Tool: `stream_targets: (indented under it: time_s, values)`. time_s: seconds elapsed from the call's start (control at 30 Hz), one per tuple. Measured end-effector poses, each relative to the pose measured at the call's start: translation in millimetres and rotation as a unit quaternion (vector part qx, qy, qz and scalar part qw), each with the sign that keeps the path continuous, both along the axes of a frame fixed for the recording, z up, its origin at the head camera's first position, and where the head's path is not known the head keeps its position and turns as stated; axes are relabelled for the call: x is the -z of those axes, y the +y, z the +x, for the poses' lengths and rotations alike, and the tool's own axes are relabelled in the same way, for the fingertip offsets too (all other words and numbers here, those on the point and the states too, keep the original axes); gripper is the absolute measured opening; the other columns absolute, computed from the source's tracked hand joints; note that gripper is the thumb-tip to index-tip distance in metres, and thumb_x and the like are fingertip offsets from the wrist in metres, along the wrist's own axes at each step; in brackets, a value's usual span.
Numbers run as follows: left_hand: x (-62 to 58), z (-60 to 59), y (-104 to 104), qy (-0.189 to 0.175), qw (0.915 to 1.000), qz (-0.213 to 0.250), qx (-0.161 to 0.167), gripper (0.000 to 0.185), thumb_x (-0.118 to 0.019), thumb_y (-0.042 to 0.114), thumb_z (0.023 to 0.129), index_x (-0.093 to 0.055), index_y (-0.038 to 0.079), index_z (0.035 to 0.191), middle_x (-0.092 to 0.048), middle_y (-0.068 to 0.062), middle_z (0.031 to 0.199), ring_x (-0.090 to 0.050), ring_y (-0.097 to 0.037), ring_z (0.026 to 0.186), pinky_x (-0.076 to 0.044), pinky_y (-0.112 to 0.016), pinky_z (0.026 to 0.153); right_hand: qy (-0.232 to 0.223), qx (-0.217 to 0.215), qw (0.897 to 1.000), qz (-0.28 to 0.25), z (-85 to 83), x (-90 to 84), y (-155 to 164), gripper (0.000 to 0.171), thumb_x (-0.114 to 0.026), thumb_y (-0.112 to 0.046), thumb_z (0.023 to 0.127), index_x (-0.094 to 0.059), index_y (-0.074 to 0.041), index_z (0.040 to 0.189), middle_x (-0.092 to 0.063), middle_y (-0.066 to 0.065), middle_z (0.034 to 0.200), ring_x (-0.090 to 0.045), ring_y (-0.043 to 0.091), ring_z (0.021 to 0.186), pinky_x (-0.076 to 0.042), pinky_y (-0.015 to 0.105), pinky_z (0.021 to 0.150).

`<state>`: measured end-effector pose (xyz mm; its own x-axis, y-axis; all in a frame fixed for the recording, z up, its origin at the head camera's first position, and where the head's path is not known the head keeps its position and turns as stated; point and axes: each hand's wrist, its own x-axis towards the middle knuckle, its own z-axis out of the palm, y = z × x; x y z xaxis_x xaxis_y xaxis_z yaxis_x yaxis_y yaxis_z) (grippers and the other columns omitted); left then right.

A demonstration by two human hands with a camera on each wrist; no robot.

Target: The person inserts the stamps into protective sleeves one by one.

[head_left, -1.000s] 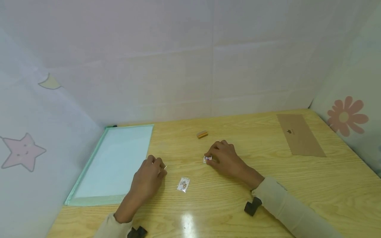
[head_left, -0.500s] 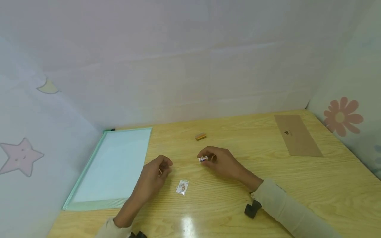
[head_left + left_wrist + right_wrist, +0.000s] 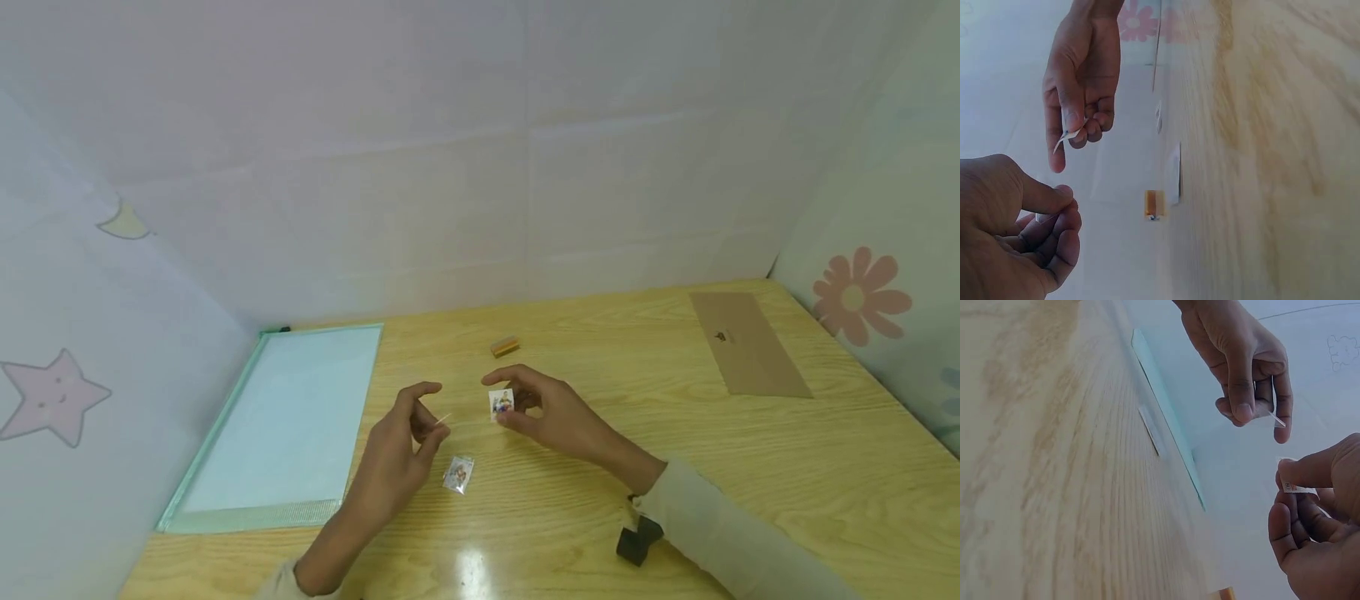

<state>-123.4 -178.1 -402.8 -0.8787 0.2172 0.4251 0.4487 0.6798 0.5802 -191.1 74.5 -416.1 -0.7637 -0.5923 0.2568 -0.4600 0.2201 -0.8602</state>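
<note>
**A:** Pale wood grain runs under both hands. What does each one grip?

**B:** The right hand [image 3: 551, 410] pinches a small printed card [image 3: 501, 403] between thumb and fingers, lifted clear of the table [image 3: 750, 467], its picture side toward the head camera. The left hand [image 3: 405, 446] pinches a thin clear sleeve [image 3: 442, 419] between thumb and forefinger, the other fingers curled in; the sleeve's edge juts toward the card, close to it but not touching.

**A:** Do the wrist views agree?

**B:** Yes. From the right wrist, the left hand [image 3: 1244, 369] shows the sleeve [image 3: 1275, 419] as a slim sliver at its fingertips, and the right hand [image 3: 1316, 531] nips the card [image 3: 1297, 487] edge-on. The left wrist view shows the same pinch from the other side.

**A:** And farther out?

**B:** A second small card in a clear wrapper [image 3: 459, 473] lies flat on the table just below the left hand's fingertips. An orange block [image 3: 505, 346] sits beyond the hands. A mint-green mat [image 3: 292, 417] lies at the table's left edge, and a brown paper envelope [image 3: 746, 343] well apart at the far right. A flower decal [image 3: 861, 293] marks the right wall.
</note>
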Motion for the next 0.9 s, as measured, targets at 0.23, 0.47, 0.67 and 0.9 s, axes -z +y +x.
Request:
stream_targets:
  time_s: [0.23,0.47,0.67,0.9]
  values:
    - [-10.0,9.9,11,0.006,0.9999,0.004,0.009,0.059,-0.076,0.000,0.088,-0.047,0.004,0.139,-0.061,0.011,0.087,-0.057,-0.002,0.074,-0.054,-0.026,0.070,0.040,0.000,0.999,-0.017,13.6,-14.5,-3,0.042,-0.070,-0.024,0.097,-0.057,-0.034,0.136,-0.061,-0.009,0.095,-0.058,0.015,0.077,-0.053,0.035,0.074]
    - [-10.0,13.6,15,0.003,0.9996,0.007,0.026,0.032,-0.078,0.002,0.086,-0.063,0.011,0.113,-0.062,0.013,0.088,-0.057,-0.001,0.076,-0.054,-0.026,0.067,0.058,0.004,0.997,-0.041,21.5,-22.7,-6,0.037,-0.071,-0.016,0.096,-0.061,-0.027,0.130,-0.063,-0.009,0.099,-0.059,0.014,0.077,-0.052,0.030,0.069]
    - [-7.3,14.2,17,-0.015,0.9983,0.026,0.051,0.025,-0.078,0.001,0.086,-0.066,0.019,0.097,-0.064,0.016,0.092,-0.060,-0.001,0.081,-0.055,-0.026,0.074,0.056,-0.002,0.996,-0.075,25.5,-27.8,-7,0.038,-0.070,-0.008,0.095,-0.060,-0.019,0.130,-0.064,-0.006,0.115,-0.065,0.015,0.093,-0.056,0.035,0.084]
    - [-6.7,14.5,18,-0.011,0.9974,0.032,0.063,0.012,-0.074,0.008,0.092,-0.070,0.015,0.101,-0.066,0.012,0.090,-0.060,-0.003,0.079,-0.054,-0.025,0.073,0.085,0.002,0.993,-0.082,28.2,-32.7,-7,0.029,-0.064,-0.018,0.101,-0.059,-0.019,0.130,-0.067,-0.006,0.104,-0.068,0.013,0.091,-0.057,0.034,0.083]
